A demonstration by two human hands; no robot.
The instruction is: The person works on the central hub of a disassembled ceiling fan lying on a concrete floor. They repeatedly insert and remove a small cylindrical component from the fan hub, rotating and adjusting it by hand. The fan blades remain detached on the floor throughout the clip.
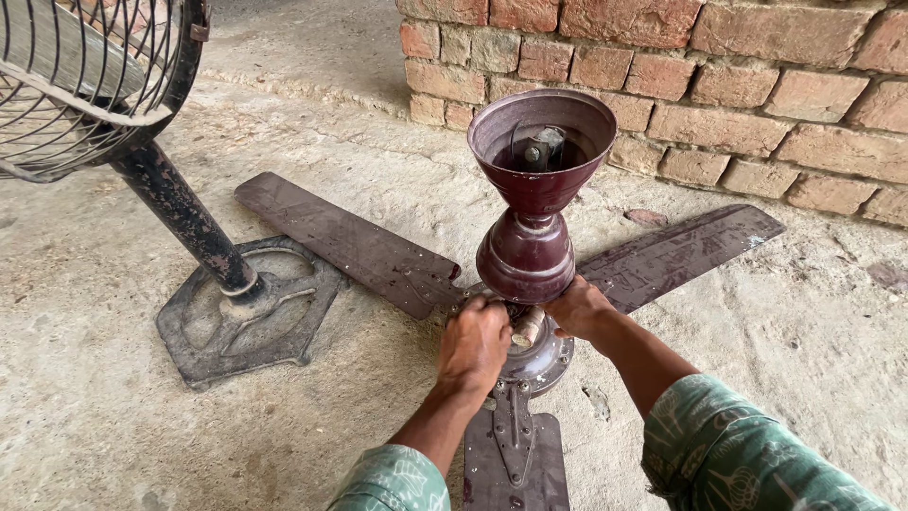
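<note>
A dark maroon ceiling fan lies on the concrete floor with its down rod pointing up and two cup-shaped canopies on the rod. Three brown blades spread out: one to the left, one to the right, one toward me. My left hand rests fisted on the motor hub at the base of the rod. My right hand grips the rod's base from the right, beside a small pale cylindrical part between my hands.
A pedestal fan stands at the left, with its wire guard at the top left, a dark pole and a flat metal base. A brick wall runs along the back right.
</note>
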